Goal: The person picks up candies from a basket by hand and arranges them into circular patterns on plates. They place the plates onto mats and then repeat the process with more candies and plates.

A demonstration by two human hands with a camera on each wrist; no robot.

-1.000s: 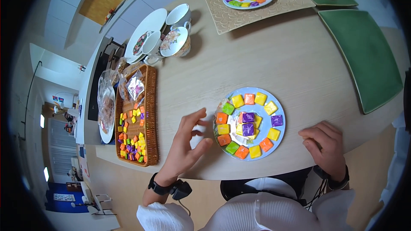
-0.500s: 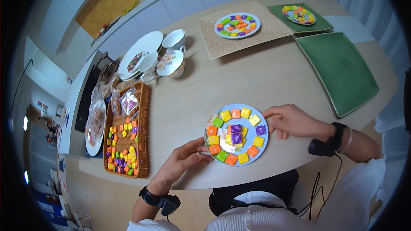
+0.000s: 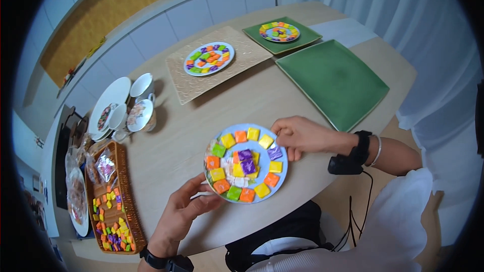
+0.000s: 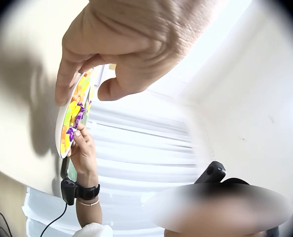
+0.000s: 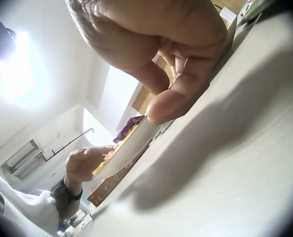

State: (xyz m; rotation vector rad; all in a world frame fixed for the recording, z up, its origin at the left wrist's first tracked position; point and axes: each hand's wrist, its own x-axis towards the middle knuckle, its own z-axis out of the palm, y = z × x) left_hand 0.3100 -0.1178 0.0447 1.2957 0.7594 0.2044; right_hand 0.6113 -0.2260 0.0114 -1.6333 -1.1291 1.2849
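Observation:
Both hands hold a round plate (image 3: 263, 157) with wrapped square candies ringed round its rim and a small pile in the middle, purple ones (image 3: 246, 160) on top. My left hand (image 3: 179, 214) grips the left edge, fingers beneath and thumb above. At the opposite rim, my right hand (image 3: 307, 135) pinches the edge beside a purple candy. The right wrist view shows the plate (image 5: 121, 159) tilted and raised over its shadow. In the left wrist view the plate (image 4: 61, 123) appears edge-on, the right hand (image 4: 85, 154) at its far side.
Left stands a wicker basket (image 3: 132, 221) of candies, with cups (image 3: 142, 116) and white plates (image 3: 117, 90) behind. A beige square tray (image 3: 184, 83) and a small green tray (image 3: 307, 37) each bear a candy plate. A larger green tray (image 3: 333, 83) lies at right.
My right hand has come from resting at the right to the plate's rim, and my left hand has taken the left edge. The plate has risen off the table; the head view has turned right.

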